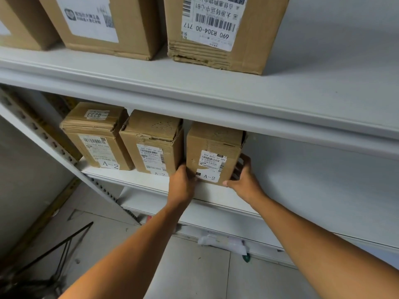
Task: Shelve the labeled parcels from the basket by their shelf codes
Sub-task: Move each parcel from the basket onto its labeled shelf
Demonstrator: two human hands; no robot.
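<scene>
Parcel (212, 154), brown cardboard, stands upright on the middle shelf (129, 176) of a white metal rack, near the front edge. White shipping label with barcode on its front face; below that a white tag reading "A-2". Top flap is creased and slightly torn. Left hand (182, 182) holds the parcel's lower left edge, thumb and fingers wrapped at the corner, in the narrow gap beside the neighbouring box. Right hand (243, 175) holds the lower right side, fingers spread up the side face, thumb at the bottom front corner. Both forearms reach up from the lower frame. To the left on the same shelf stand two more cardboard parcels: the middle box (152, 143), just beside the held parcel, with a tag that appears to read "A-2", partly hidden by the left hand; and the left box (97, 134), touching the middle one, tagged "A-2" and carrying a top sticker "0233". Upper shelf (194, 83) carries larger cartons, one large carton (222, 29) with an upside-down label reading "690 R304-00 717". Below, a lower shelf (216, 214) edge shows. On the grey floor, a black wire basket (54, 255) frame at lower left and a white plastic bag (224, 242) beneath the rack.
</scene>
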